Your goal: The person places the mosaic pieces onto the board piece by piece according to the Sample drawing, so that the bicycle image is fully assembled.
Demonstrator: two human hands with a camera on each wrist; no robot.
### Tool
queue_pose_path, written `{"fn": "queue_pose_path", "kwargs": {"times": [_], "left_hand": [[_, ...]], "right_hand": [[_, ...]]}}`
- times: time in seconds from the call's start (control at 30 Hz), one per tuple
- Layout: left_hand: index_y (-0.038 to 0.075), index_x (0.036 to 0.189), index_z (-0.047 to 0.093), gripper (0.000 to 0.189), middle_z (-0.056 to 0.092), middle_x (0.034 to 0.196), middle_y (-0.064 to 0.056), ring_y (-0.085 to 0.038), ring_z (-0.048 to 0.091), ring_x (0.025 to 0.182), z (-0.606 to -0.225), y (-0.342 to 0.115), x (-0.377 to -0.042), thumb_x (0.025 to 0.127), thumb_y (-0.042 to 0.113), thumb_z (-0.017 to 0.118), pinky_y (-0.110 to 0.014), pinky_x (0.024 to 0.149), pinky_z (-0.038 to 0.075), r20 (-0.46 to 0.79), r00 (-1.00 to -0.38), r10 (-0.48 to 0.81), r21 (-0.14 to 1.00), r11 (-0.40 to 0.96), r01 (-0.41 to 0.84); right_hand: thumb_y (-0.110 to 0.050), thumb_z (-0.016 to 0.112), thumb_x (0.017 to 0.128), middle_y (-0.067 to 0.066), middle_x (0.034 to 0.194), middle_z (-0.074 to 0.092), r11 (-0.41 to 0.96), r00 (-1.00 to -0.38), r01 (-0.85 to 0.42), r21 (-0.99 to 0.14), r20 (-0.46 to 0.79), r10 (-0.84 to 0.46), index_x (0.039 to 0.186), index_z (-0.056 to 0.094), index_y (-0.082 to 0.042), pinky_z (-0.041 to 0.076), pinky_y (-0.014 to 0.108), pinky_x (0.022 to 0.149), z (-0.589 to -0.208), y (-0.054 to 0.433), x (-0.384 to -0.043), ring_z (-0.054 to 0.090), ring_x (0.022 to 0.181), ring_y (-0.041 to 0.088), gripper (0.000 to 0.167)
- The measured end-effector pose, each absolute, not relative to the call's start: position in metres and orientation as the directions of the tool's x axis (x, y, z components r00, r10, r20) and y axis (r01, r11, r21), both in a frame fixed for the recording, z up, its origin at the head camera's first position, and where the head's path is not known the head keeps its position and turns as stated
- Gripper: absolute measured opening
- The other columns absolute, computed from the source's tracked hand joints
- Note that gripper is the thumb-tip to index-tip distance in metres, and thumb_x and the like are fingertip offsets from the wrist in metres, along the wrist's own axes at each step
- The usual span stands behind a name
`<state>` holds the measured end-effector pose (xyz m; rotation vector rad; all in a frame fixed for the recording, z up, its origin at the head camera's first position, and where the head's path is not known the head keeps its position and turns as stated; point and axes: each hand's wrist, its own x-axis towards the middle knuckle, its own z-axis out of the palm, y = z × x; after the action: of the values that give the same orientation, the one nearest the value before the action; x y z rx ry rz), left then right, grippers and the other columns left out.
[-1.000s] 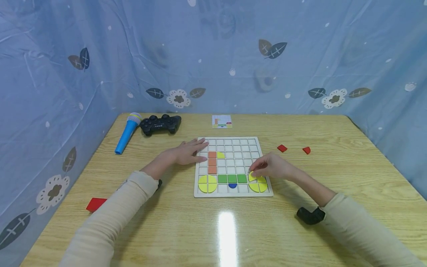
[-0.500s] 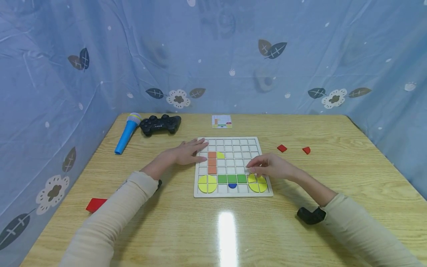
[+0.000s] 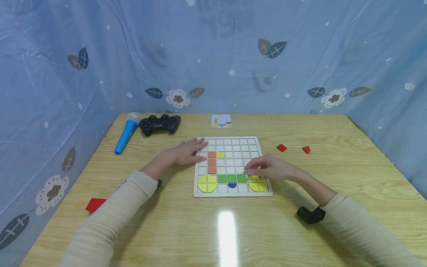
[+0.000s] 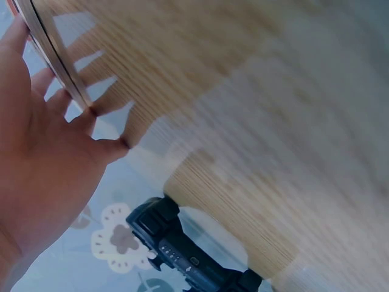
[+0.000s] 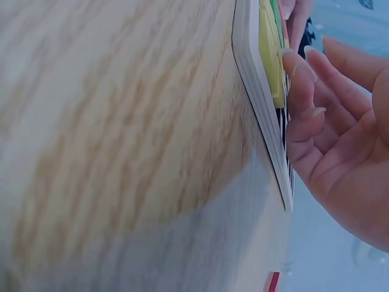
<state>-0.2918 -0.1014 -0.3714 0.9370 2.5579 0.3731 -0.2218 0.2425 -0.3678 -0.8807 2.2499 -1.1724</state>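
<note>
My left hand [image 3: 185,152] rests with fingers spread on the left edge of a white gridded puzzle board [image 3: 238,141]. My right hand [image 3: 271,167] hovers low over the board's right side, fingers loosely bent and thumb apart. In the right wrist view, one fingertip is right at the yellow quarter-circle tiles [image 5: 270,55], which form a circle in the near right corner. A second yellow circle [image 3: 202,188] lies at the near left. Between them are green square tiles [image 3: 231,178] and a blue half-circle tile [image 3: 232,185]. Orange squares [image 3: 211,162] form a column beside one yellow quarter-circle [image 3: 220,154].
A small printed card [image 3: 221,121] lies behind the board. Right of it are a red square tile [image 3: 281,148] and a red quarter-circle tile [image 3: 306,150]. At back left are a toy microphone [image 3: 125,137] and game controller [image 3: 160,124]. A red object [image 3: 95,204] is partly behind the left sleeve.
The upper left yellow quarter-circle, tilted in my right fingers a second ago, now lies in the circle. My right hand has let go and shifted slightly left. My left hand stays still.
</note>
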Motion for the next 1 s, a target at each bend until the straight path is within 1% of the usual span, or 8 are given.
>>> {"fn": "queue_pose_path", "kwargs": {"times": [0.1, 0.2, 0.33, 0.43, 0.57, 0.77, 0.9, 1.0], "left_hand": [[0.015, 0.155, 0.013, 0.071, 0.004, 0.159, -0.008, -0.031, -0.001, 0.144, -0.372, -0.101, -0.292, 0.100, 0.046, 0.044, -0.060, 0.109, 0.000, -0.268, -0.703, 0.658, 0.373, 0.744, 0.554], [0.015, 0.155, 0.013, 0.070, 0.004, 0.159, -0.008, -0.031, -0.001, 0.144, -0.372, -0.102, -0.292, 0.100, 0.047, 0.043, -0.060, 0.109, 0.000, -0.271, -0.703, 0.658, 0.372, 0.745, 0.554], [0.015, 0.155, 0.012, 0.070, 0.004, 0.159, -0.008, -0.031, -0.001, 0.143, -0.373, -0.102, -0.292, 0.100, 0.047, 0.043, -0.060, 0.109, 0.000, -0.270, -0.701, 0.660, 0.372, 0.743, 0.556], [0.015, 0.155, 0.012, 0.071, 0.004, 0.159, -0.008, -0.031, -0.001, 0.143, -0.374, -0.102, -0.293, 0.100, 0.047, 0.043, -0.061, 0.109, 0.000, -0.270, -0.701, 0.660, 0.370, 0.743, 0.557], [0.015, 0.155, 0.012, 0.070, 0.004, 0.159, -0.008, -0.031, -0.001, 0.143, -0.375, -0.102, -0.294, 0.100, 0.047, 0.043, -0.061, 0.109, 0.000, -0.271, -0.699, 0.661, 0.371, 0.742, 0.558], [0.015, 0.155, 0.012, 0.070, 0.004, 0.159, -0.009, -0.032, 0.000, 0.143, -0.373, -0.103, -0.292, 0.100, 0.046, 0.043, -0.061, 0.109, 0.000, -0.268, -0.700, 0.662, 0.372, 0.742, 0.558], [0.015, 0.155, 0.012, 0.070, 0.004, 0.159, -0.009, -0.032, -0.001, 0.143, -0.371, -0.103, -0.292, 0.100, 0.046, 0.044, -0.061, 0.109, 0.000, -0.267, -0.700, 0.662, 0.374, 0.741, 0.558], [0.015, 0.155, 0.012, 0.070, 0.004, 0.159, -0.009, -0.032, 0.000, 0.143, -0.372, -0.102, -0.292, 0.100, 0.046, 0.044, -0.061, 0.109, 0.000, -0.266, -0.699, 0.664, 0.375, 0.739, 0.560]], "right_hand": [[-0.011, 0.059, 0.096, 0.008, 0.097, 0.068, 0.431, -0.693, -0.331, -0.840, -0.094, -0.715, 0.115, 0.063, 0.003, 0.049, 0.029, 0.060, -0.368, 0.243, -0.221, 0.055, 0.064, 0.020, 0.024], [-0.015, 0.059, 0.096, 0.007, 0.097, 0.067, 0.449, -0.715, -0.272, -0.851, -0.133, -0.686, 0.118, 0.063, 0.001, 0.047, 0.028, 0.060, -0.367, 0.245, -0.221, 0.055, 0.067, 0.021, 0.028], [-0.023, 0.060, 0.096, 0.010, 0.099, 0.065, 0.448, -0.761, -0.093, -0.889, -0.227, -0.608, 0.125, 0.059, -0.003, 0.048, 0.028, 0.067, -0.366, 0.252, -0.223, 0.056, 0.077, 0.023, 0.035], [-0.025, 0.059, 0.096, 0.013, 0.103, 0.062, 0.410, -0.790, 0.042, -0.911, -0.282, -0.544, 0.130, 0.054, 0.000, 0.049, 0.029, 0.074, -0.367, 0.261, -0.228, 0.055, 0.084, 0.023, 0.042], [-0.019, 0.055, 0.099, 0.011, 0.108, 0.062, 0.281, -0.826, 0.167, -0.945, -0.290, -0.483, 0.138, 0.040, 0.009, 0.051, 0.027, 0.081, -0.369, 0.278, -0.235, 0.058, 0.090, 0.018, 0.051], [-0.008, 0.046, 0.102, 0.008, 0.111, 0.066, 0.033, -0.851, 0.254, -0.967, -0.240, -0.466, 0.142, 0.021, 0.016, 0.050, 0.030, 0.088, -0.375, 0.309, -0.243, 0.064, 0.099, 0.015, 0.053], [-0.006, 0.043, 0.102, 0.007, 0.111, 0.066, -0.039, -0.863, 0.294, -0.955, -0.248, -0.441, 0.142, 0.016, 0.014, 0.049, 0.029, 0.090, -0.375, 0.328, -0.244, 0.064, 0.102, 0.016, 0.052], [-0.007, 0.042, 0.103, 0.006, 0.110, 0.067, -0.048, -0.875, 0.285, -0.957, -0.239, -0.422, 0.143, 0.017, 0.013, 0.048, 0.028, 0.090, -0.374, 0.342, -0.243, 0.063, 0.103, 0.016, 0.051]]}}
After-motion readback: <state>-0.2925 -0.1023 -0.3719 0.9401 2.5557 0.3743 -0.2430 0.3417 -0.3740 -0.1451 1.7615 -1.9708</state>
